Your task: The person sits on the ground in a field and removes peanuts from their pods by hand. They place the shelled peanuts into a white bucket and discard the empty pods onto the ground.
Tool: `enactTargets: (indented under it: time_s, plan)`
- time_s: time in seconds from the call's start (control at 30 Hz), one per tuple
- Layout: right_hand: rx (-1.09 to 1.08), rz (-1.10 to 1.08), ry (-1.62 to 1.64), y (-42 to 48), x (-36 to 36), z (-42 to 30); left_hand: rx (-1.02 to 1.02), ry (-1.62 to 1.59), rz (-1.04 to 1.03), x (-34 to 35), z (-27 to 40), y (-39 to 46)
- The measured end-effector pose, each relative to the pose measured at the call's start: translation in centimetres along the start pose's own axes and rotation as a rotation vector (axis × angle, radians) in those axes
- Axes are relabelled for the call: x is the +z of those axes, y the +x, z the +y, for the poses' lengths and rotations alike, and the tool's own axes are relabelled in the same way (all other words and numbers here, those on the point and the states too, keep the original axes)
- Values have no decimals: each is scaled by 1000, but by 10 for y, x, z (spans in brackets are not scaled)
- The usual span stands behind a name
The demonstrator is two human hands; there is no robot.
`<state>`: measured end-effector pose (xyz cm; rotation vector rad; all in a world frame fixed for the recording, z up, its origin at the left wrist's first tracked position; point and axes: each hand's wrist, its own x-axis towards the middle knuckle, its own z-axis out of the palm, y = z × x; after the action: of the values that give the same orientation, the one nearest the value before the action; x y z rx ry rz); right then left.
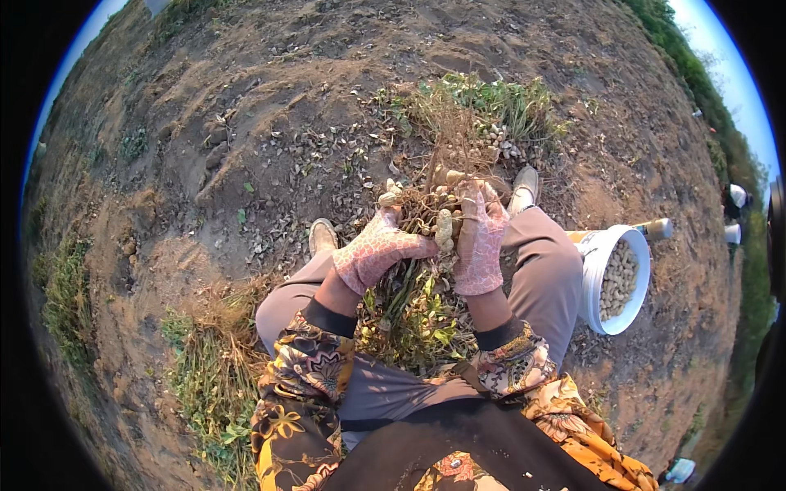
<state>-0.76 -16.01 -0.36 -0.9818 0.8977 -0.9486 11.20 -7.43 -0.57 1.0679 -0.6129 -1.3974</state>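
Both hands wear pink patterned gloves and meet at a bunch of uprooted peanut plants (408,288), whose leafy ends hang down between the knees. My left hand (384,242) is closed around the stems, with some pods showing just above its fingers. At the root end, my right hand (482,236) has its fingers bent among roots and pods; what lies inside them is hidden. A large peanut pod (444,230) shows between the two hands. To the right of the right knee, a white bucket (592,276) leans over on its side, holding many picked peanuts (619,279).
A heap of peanut plants (509,104) with pods lies ahead, beyond the right shoe (525,187). Another pile of plants (212,374) is at the left. A bottle-like container (656,229) lies behind the bucket. Someone in a white hat (739,196) is at the far right.
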Motion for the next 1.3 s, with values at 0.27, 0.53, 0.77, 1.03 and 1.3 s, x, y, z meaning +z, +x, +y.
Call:
enactTargets:
  time_s: [0.27, 0.53, 0.77, 1.03, 1.3]
  plan:
    - [-299, -1, -226, 20, -6, 22, 167, 301, -136, -7, -23, 7]
    - [-901, -409, -1037, 51, -80, 0, 13, 358, 104, 11, 3, 2]
    - [-160, -150, -463, 48, -144, -73, 9, 171, 106, -42, -19, -10]
    - [-646, 491, -1675, 65, -334, -131, 56, -123, 60, -4, -4, 1]
    - [-84, -437, -606, -1, -72, -25, -25, -2, 26, -3, -20, 13]
